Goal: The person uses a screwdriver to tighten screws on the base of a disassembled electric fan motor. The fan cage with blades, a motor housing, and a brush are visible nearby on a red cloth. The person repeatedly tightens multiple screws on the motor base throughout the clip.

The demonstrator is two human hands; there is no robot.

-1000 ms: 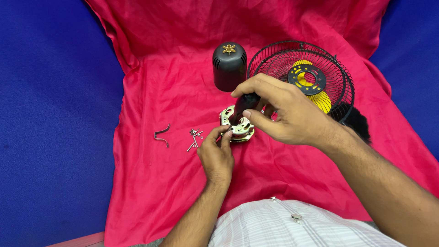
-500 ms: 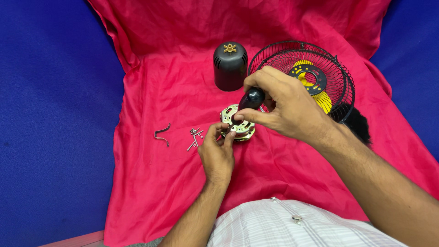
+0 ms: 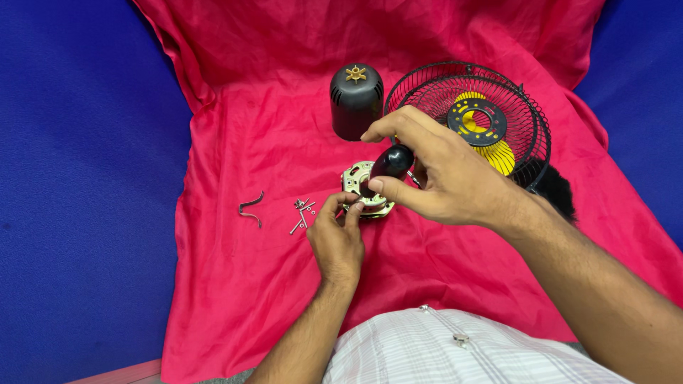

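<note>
A small fan motor (image 3: 356, 178), pale metal with a round core, lies on the red cloth (image 3: 270, 128). My right hand (image 3: 441, 178) is closed around the black handle of a screwdriver (image 3: 390, 163), which stands upright over the motor. My left hand (image 3: 338, 238) pinches the motor's near edge with its fingertips. The screwdriver's tip is hidden behind my fingers.
A black motor cover (image 3: 355, 101) with a gold star on top stands behind the motor. A black wire fan guard (image 3: 473, 117) with yellow blades lies at the right. Loose screws (image 3: 302, 212) and a bent metal clip (image 3: 250, 209) lie left of my hands. Blue fabric surrounds the cloth.
My right hand has lifted and turned slightly with the screwdriver, so more of the black handle shows. My left hand stays at the motor's near edge.
</note>
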